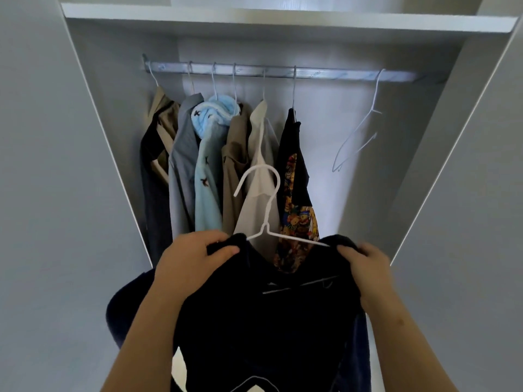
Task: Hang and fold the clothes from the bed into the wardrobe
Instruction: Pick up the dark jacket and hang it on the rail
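Observation:
A dark navy garment (266,321) hangs on a white wire hanger (267,210) that I hold up in front of the open wardrobe. My left hand (195,258) grips the garment's left shoulder, thumb on top of the cloth. My right hand (365,261) grips the right shoulder over the hanger's arm. The hanger's hook points up and left, below the metal rail (325,73) and apart from it. Several clothes (226,165) hang on the rail's left half.
One bare white hanger (359,131) hangs on the rail at the right, with a gap between it and the black patterned shirt (294,179). A white shelf (283,19) spans above the rail. Wardrobe doors (56,165) stand open on both sides.

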### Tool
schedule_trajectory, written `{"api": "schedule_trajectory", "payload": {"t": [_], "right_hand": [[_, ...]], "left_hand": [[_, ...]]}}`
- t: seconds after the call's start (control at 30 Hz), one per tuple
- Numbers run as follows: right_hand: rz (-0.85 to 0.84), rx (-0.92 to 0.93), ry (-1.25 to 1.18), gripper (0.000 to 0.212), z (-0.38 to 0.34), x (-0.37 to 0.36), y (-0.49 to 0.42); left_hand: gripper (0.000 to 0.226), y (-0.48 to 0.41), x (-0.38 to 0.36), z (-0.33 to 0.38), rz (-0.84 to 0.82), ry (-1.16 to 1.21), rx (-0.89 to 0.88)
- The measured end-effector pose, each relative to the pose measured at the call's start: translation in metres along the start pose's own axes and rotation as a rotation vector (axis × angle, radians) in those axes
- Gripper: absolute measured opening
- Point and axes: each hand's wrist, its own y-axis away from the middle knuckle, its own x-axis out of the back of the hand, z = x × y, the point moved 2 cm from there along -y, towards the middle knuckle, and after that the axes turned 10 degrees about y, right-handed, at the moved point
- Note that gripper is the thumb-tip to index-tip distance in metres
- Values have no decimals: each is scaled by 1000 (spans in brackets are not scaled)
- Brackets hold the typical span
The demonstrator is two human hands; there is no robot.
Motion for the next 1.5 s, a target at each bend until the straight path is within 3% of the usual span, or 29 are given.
{"api": "schedule_trajectory", "payload": {"t": [0.1, 0.2, 0.3, 0.37, 0.5, 0.63, 0.73, 0.87, 1.07, 1.13, 1.3, 1.37, 1.5], "right_hand": [[-93, 264, 255, 12, -15, -13, 12], [-173, 524, 471, 32, -28, -26, 25], [35, 649, 480, 26, -35, -16, 22], [179, 659, 386, 24, -39, -6, 19], [174, 640, 294, 28, -51, -7, 16], [161, 560, 392, 27, -53, -11, 19], [138, 598, 502, 35, -55, -14, 22], [198, 471, 391, 48, -54, -12, 16], [280, 277, 232, 47, -37, 9, 6], [310, 250, 206, 49, -34, 11, 7], [327, 244, 240, 51, -34, 5, 12], [310, 257, 240, 51, -34, 3, 13], [297, 319, 205, 44, -34, 4, 14]], "left_hand": [[10, -2, -9, 9, 133, -68, 2], [13, -2, -12, 16, 169, -63, -15], [13, 1, -1, 21, 194, 134, -30], [19, 2, 6, 23, 194, 226, -47], [29, 2, 12, 33, 197, 257, -121], [25, 5, 7, 38, 163, 275, -133], [29, 2, 6, 41, 144, 213, -179], [29, -7, 9, 38, 57, 98, -226], [15, -9, 29, 4, 92, -83, -90], [19, -11, 36, -3, 19, -119, -2], [19, -15, 3, 17, -397, -120, 43], [31, -18, -19, 27, -380, -186, 22], [48, -23, -37, 36, -132, -368, -59]]}}
